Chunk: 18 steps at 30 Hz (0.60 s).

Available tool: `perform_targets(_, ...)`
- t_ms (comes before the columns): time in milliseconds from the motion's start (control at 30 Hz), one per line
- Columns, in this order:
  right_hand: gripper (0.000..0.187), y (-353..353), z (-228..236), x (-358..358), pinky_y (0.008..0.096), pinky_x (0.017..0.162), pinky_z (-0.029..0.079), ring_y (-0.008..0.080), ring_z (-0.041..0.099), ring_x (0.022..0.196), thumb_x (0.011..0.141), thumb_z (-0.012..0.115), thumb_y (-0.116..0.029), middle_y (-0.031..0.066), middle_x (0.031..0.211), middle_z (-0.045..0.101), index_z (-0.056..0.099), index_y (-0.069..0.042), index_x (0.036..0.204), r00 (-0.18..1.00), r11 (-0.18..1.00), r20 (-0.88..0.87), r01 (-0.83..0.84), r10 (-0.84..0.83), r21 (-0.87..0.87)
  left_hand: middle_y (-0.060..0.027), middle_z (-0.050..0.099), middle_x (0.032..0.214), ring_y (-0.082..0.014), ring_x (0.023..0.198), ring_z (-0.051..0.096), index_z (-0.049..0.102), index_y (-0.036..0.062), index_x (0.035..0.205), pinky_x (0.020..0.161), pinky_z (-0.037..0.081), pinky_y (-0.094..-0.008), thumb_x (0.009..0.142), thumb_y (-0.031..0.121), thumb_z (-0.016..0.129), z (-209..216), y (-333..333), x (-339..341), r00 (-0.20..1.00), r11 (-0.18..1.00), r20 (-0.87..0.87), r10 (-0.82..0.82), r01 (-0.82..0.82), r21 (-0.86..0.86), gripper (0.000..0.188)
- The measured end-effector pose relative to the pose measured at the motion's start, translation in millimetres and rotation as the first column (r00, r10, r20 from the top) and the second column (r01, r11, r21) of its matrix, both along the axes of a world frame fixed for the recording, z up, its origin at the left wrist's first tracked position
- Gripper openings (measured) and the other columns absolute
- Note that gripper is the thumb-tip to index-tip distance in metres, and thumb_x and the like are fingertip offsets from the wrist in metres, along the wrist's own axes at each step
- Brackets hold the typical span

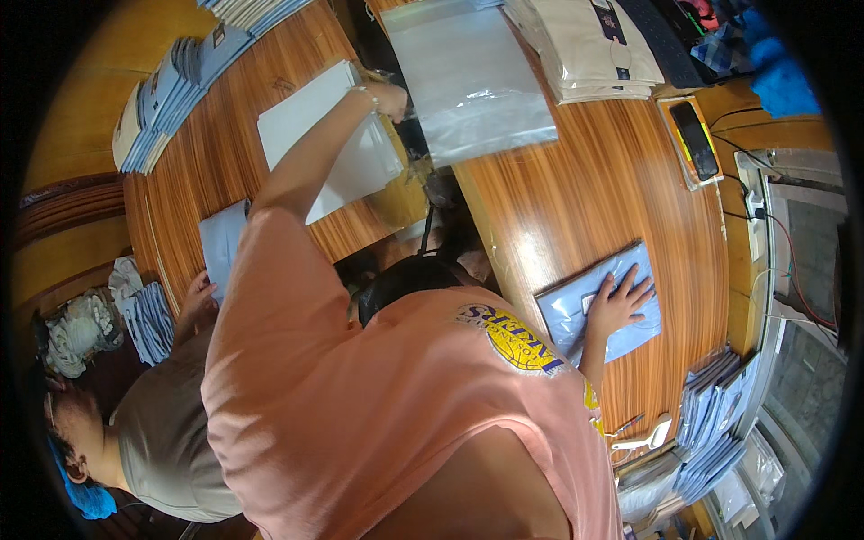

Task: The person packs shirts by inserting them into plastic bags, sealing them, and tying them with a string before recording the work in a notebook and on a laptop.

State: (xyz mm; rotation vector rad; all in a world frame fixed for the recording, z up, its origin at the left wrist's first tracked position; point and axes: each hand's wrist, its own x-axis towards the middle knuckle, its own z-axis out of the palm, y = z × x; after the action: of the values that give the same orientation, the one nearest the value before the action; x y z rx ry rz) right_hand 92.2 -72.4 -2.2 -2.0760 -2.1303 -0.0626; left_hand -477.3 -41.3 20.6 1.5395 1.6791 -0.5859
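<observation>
Pink tee (378, 387) w/ yel./purp. print (520, 345)

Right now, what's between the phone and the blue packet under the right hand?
In the head view, past the orange-rimmed thing under the phone, there's just striped wooden tabletop, right up to the blue packet.

wooden table (621, 198), blue garment (567, 317), plastic bags (477, 85)

Head view: wide fisheye, left unit of a head-worn pair, aimed down over the wearer's shirt (360, 414) to the desk (594, 180) beyond. Range: near, shirt closest and filling the lower middle, packet (574, 310) farther off, right of centre; image rim dark, curved.
</observation>
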Motion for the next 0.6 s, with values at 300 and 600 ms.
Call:
perform_targets(300,0.057,1.7,-2.6,1.0,0.0687,0.098,0.008,0.0351,0.013,0.137,0.086,0.045,-0.047,0.0120,0.148,0.020,0.035,-0.025,0.138,1.000,1.000,-0.029,0.006,-0.006,-0.010,-0.0080,0.059,0.118,-0.0273,0.104,0.057,0.058,0.0102,0.118,0.090,0.044,-0.0392,0.080,0.038,0.059,-111.5,28.6,-18.9,0.930,0.967,-0.296,-0.216,0.161,-0.198,0.047)
perform_targets(600,0.056,-2.9,-3.1,0.9,0.0665,0.100,0.004,0.0346,0.012,0.137,0.086,0.045,-0.048,0.0118,0.148,0.020,0.036,-0.025,0.137,0.998,1.000,-0.061,0.027,-0.028,-0.011,-0.0130,0.065,0.081,-0.0222,0.069,0.059,0.067,-0.0017,0.084,0.064,0.045,-0.0334,0.076,0.038,0.061,53.7,11.0,-14.6,0.998,0.992,0.070,0.008,-0.016,0.126,0.041)
